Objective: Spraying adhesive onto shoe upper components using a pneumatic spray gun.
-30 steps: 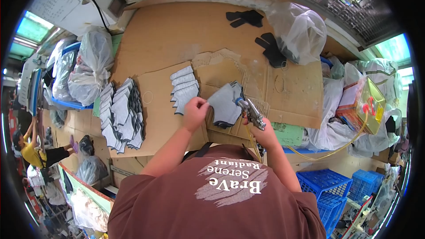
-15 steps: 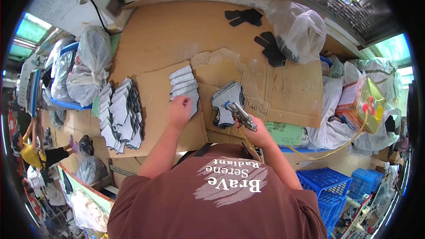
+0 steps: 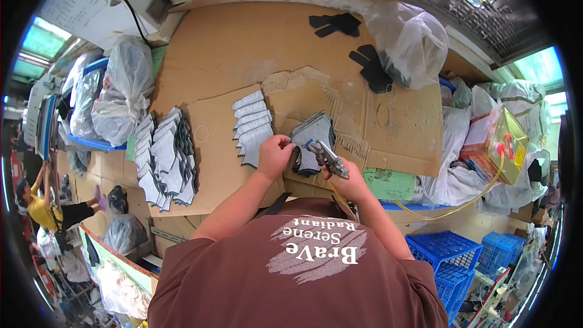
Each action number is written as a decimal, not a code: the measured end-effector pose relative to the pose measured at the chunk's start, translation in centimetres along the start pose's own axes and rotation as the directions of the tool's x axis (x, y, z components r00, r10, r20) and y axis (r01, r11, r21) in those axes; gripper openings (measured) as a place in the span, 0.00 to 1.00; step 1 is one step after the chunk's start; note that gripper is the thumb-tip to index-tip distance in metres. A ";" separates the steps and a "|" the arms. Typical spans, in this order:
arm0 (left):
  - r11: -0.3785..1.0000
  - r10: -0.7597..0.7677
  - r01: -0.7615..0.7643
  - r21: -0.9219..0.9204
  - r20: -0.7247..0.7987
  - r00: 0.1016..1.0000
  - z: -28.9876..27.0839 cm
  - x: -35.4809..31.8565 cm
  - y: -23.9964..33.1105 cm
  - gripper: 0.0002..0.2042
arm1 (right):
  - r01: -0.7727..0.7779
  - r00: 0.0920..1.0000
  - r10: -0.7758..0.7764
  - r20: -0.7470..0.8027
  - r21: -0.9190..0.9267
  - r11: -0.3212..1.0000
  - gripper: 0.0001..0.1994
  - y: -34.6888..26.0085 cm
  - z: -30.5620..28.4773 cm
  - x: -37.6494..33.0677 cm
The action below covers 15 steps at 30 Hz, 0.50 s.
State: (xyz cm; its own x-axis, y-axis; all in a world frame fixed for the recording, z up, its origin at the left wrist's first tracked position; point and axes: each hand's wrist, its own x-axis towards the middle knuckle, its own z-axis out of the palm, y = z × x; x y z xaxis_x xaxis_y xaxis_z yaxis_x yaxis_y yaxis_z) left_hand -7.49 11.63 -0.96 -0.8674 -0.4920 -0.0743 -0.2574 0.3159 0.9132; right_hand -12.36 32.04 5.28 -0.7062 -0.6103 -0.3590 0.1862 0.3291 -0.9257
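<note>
Cardboard-covered tabletop [image 3: 243, 54], near edge: left hand [image 3: 274, 153] pinching a grey fabric piece [image 3: 314, 140], right hand [image 3: 347, 183] clamped on a spray gun [image 3: 327, 157]. Risking spray on fingers or the grey stack [image 3: 252, 127] alongside, nozzle being so close.

grey fabric pieces [image 3: 313, 140], fanned stack on cardboard; metal spray gun [image 3: 328, 158]

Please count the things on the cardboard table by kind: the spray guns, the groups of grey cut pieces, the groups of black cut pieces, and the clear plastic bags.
Spray gun: 1
Groups of grey cut pieces: 3
Groups of black cut pieces: 2
Clear plastic bag: 1
Total: 7
</note>
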 end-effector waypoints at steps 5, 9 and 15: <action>0.998 -0.026 0.028 0.056 -0.020 0.999 0.1 0.0 -0.2 0.08 | 0.004 0.994 0.005 -0.106 0.083 0.997 0.08 0.0 -1.0 -0.1; 0.995 -0.020 0.021 0.093 -0.009 1.000 0.2 0.1 0.1 0.08 | -0.033 0.988 0.051 -0.147 0.119 0.992 0.10 -0.5 -1.9 -0.3; 0.998 -0.024 0.028 0.050 -0.078 0.997 0.9 -0.3 0.1 0.09 | -0.058 0.986 0.069 -0.155 0.071 0.996 0.11 -0.9 -2.3 -0.7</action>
State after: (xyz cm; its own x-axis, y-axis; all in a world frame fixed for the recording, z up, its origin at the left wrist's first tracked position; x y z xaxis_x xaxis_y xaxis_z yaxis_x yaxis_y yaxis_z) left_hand -7.67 12.51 -1.22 -0.8252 -0.5611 -0.0649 -0.3028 0.3424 0.8894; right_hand -13.65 33.80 6.63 -0.7890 -0.4673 -0.3990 0.2750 0.3121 -0.9094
